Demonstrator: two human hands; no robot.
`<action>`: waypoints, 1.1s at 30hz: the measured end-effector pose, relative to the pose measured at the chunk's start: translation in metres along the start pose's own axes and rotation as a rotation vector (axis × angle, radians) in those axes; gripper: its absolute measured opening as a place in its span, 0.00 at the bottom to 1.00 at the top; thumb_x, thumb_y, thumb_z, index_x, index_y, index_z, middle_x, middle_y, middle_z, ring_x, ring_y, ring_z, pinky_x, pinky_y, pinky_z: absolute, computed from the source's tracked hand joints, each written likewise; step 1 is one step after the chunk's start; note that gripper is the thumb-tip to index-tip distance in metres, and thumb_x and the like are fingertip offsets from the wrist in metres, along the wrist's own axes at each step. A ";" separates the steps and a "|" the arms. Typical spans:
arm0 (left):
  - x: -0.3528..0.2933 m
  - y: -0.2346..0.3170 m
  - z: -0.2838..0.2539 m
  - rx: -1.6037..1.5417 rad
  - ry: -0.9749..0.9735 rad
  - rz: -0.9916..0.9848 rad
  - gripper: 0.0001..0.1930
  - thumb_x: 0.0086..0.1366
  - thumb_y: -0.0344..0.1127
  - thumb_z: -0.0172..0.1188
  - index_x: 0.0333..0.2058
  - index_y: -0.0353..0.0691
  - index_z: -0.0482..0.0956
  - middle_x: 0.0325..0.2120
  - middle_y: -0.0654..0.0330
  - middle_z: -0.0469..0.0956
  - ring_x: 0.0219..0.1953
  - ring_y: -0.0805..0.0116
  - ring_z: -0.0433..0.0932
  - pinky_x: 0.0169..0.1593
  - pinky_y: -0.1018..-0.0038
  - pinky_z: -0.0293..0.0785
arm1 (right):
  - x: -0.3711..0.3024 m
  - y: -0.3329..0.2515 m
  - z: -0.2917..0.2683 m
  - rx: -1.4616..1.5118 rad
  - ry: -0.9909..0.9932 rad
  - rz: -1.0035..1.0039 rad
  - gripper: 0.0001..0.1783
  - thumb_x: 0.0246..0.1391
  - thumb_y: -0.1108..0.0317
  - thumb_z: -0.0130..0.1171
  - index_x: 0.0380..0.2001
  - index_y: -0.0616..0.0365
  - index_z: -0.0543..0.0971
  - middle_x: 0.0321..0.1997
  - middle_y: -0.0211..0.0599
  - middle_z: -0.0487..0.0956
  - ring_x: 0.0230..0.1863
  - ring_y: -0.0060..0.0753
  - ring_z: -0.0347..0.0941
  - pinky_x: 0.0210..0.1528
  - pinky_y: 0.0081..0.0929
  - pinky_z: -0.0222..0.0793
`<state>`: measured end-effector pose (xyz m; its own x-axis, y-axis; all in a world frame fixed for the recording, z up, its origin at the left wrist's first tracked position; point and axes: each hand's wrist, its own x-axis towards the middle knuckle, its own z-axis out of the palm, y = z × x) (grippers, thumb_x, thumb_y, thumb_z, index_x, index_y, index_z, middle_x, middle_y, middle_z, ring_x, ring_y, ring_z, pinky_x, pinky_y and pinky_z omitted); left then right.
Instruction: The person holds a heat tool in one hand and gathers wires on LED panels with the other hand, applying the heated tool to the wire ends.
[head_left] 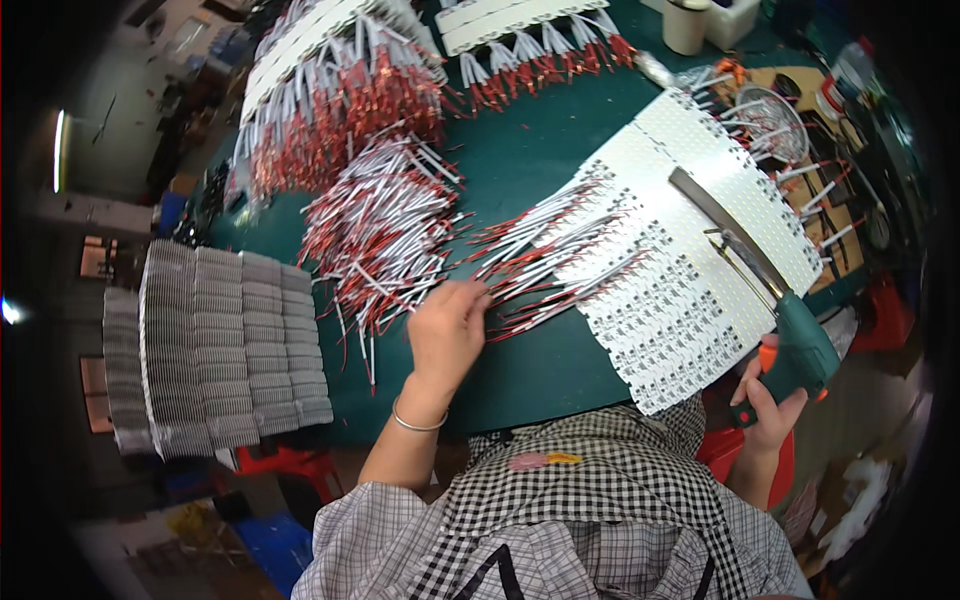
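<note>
The soldering gun [806, 345] is cased in matt plastic and fronted by metal. The circuit-board panel [688, 262] is finished smooth and glossy; the wires [385, 215] are sheathed in plastic. The bench [540, 385] is surfaced matt; the apron [590, 485] is made of cloth.

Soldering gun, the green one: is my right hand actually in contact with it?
Touching. The head view shows it plainly: the right hand grips the green soldering gun by its handle, with fingers curled against it.
</note>
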<state>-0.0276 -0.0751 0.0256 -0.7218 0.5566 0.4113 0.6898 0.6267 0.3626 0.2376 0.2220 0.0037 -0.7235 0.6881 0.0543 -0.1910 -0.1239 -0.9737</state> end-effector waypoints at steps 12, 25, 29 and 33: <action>-0.011 -0.063 -0.032 0.373 -0.150 -0.260 0.26 0.45 0.42 0.73 0.44 0.39 0.79 0.42 0.54 0.70 0.45 0.53 0.68 0.48 0.61 0.66 | 0.006 -0.019 0.036 -0.035 -0.068 -0.018 0.30 0.46 0.78 0.58 0.53 0.74 0.65 0.26 0.42 0.73 0.20 0.24 0.69 0.21 0.18 0.68; -0.021 -0.077 -0.033 0.269 -0.153 -0.125 0.23 0.46 0.27 0.67 0.45 0.43 0.75 0.43 0.56 0.69 0.47 0.53 0.67 0.49 0.61 0.62 | 0.004 -0.025 0.047 -0.047 -0.067 -0.031 0.30 0.46 0.78 0.58 0.54 0.74 0.64 0.27 0.43 0.73 0.21 0.24 0.69 0.22 0.18 0.68; -0.014 -0.080 -0.026 0.283 -0.072 -0.080 0.20 0.47 0.30 0.69 0.40 0.41 0.73 0.42 0.55 0.69 0.46 0.54 0.68 0.45 0.62 0.61 | 0.001 -0.023 0.049 -0.054 -0.056 -0.044 0.30 0.47 0.78 0.58 0.54 0.74 0.64 0.29 0.43 0.74 0.21 0.24 0.69 0.23 0.18 0.70; -0.017 -0.082 -0.026 0.247 -0.052 -0.083 0.21 0.47 0.31 0.70 0.40 0.40 0.73 0.41 0.54 0.69 0.45 0.54 0.69 0.45 0.63 0.60 | 0.001 -0.026 0.043 -0.063 -0.069 -0.057 0.29 0.47 0.79 0.58 0.54 0.73 0.64 0.29 0.43 0.73 0.22 0.23 0.69 0.23 0.18 0.70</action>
<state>-0.0704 -0.1494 0.0108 -0.7816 0.5211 0.3429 0.5983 0.7818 0.1756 0.2136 0.1950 0.0381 -0.7570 0.6419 0.1225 -0.1922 -0.0396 -0.9806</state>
